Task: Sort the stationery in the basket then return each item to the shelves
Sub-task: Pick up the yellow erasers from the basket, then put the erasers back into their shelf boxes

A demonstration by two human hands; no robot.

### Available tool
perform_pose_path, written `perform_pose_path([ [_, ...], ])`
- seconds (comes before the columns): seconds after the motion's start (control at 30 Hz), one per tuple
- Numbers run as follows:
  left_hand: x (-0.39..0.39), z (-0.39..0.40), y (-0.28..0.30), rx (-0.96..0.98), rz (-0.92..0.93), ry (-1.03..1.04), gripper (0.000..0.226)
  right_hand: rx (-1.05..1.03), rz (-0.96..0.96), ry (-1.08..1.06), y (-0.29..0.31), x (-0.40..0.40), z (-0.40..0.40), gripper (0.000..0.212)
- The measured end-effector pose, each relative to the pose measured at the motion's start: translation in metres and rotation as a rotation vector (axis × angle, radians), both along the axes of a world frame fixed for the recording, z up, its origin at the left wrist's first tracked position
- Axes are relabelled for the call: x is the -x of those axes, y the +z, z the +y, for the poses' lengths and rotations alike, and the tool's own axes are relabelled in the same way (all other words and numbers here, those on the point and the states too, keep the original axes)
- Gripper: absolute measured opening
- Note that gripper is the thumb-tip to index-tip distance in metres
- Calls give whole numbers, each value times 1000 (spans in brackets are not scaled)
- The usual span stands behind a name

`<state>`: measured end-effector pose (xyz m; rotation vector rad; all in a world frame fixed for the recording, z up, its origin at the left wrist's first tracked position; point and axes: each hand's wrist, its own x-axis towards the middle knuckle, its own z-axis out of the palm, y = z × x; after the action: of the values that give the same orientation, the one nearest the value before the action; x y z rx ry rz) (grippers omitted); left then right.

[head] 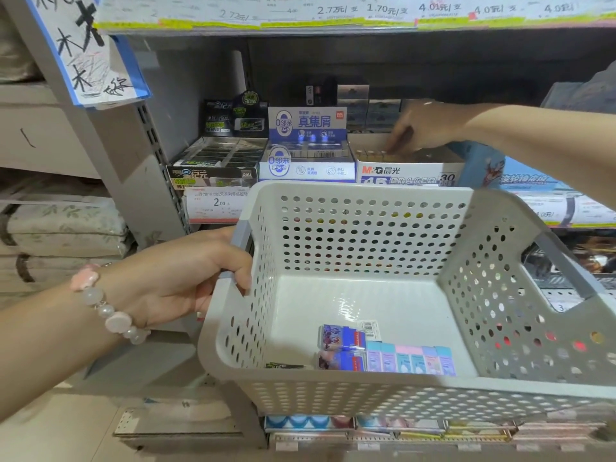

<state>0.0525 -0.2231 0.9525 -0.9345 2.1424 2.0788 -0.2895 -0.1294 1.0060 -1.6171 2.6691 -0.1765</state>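
- Head view looks down over a perforated white basket (383, 235) held up in front of a shop shelf (333, 28) hung with price labels.
- Left hand (180, 278) grips the basket's left rim, fingers (241, 273) curled over the grey edge strip and hooked inside; a pink bead bracelet (106, 308) sits on that wrist.
- Right hand (423, 128) reaches into the shelf, fingers pointing down into the open M&G eraser box (406, 173), which stands at the shelf's front edge; whether the fingertips pinch anything there, I cannot tell, as they blur against the box's contents.
- On the basket floor, near its front wall, lie the leftover items: two purple-and-blue erasers (341, 338) stacked one behind the other, with a barcode tag just past them.
- Touching them on the right, a row of pastel erasers (411, 360) in blue, pink and lilac lies side by side.
- Left of those, a thin black eraser (285, 365) with green print lies against the front wall, mostly hidden by it.
- On the shelf, left of the M&G box, stands a blue-and-white eraser display box (306, 151), and left of that a black display box (216, 161) close to the shelf's left upright.
- A price tag reading 2.00 (218, 203) hangs on the shelf's front edge below the black box.
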Motion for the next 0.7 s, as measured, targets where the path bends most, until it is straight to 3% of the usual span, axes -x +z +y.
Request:
perform_pose_path([
  [0.13, -1, -8, -5, 25, 2, -19, 70, -109, 70, -10, 6, -6, -2, 25],
  [0.2, -2, -12, -7, 45, 4, -57, 63, -66, 158, -46, 10, -14, -4, 25],
  [0.3, -7, -17, -8, 6, 16, -81, 56, 352, 261, -20, 10, -52, -1, 22],
  [0.37, -14, -20, -10, 15, 35, -109, 54, 621, 98, 172, 6, -98, 9, 16],
  [0.4, -18, -22, -11, 26, 48, -115, 52, 649, -17, 287, 3, -122, 14, 14],
  [0.5, -26, -25, -13, 89, 56, -113, 48, 333, -175, 482, -21, -183, 20, 12],
  [0.6, -30, -23, -12, 130, 47, -84, 50, -145, -119, 612, -63, -220, 9, 18],
  [0.7, -33, -24, -15, 154, 51, -86, 50, -330, -125, 635, -105, -242, -4, 36],
])
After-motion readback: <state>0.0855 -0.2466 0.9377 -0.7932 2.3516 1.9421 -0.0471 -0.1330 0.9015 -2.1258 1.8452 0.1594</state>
